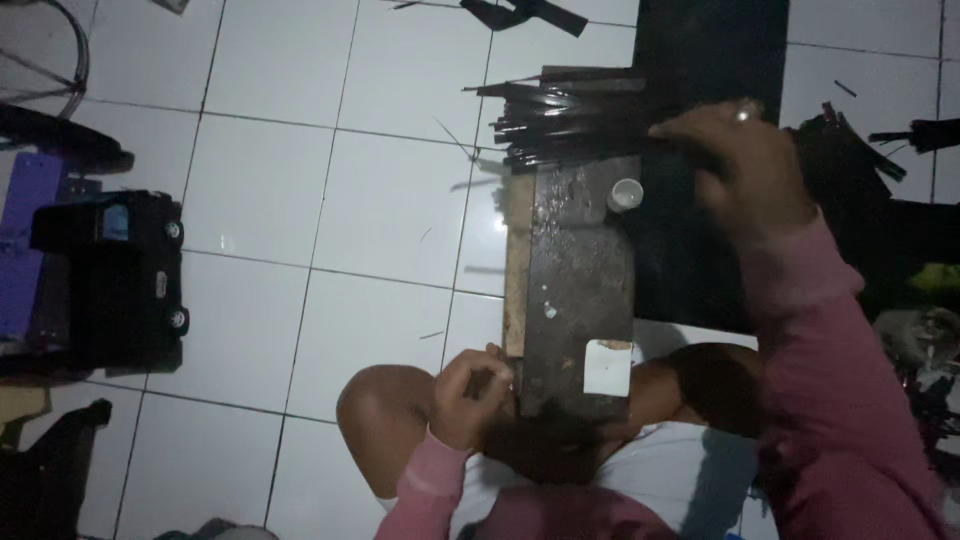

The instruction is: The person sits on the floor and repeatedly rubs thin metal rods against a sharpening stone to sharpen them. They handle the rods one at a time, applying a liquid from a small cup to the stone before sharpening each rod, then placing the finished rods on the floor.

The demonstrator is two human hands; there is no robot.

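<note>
While you sit on the white tiled floor, a dark, worn wooden board lies lengthwise in front of you, its near end at your knees.

Left hand: it sits at the near left corner of the board, just above your bare left knee. The fingers are curled closed against the board's edge; whether they pinch a small item cannot be told in the dim light.

Right hand: it reaches past the far right of the board and rests on a bundle of thin dark sticks. The fingers bend down over the bundle's right end; a firm grip cannot be confirmed. A ring shows on one finger.

Bundle of sticks: it lies across the far end of the board, with the tips pointing left.

On the board: a small white cup stands near the far end, and a white paper piece lies near your end.

Surroundings: a black mat lies under the right side, and a black case stands well apart at left.
</note>
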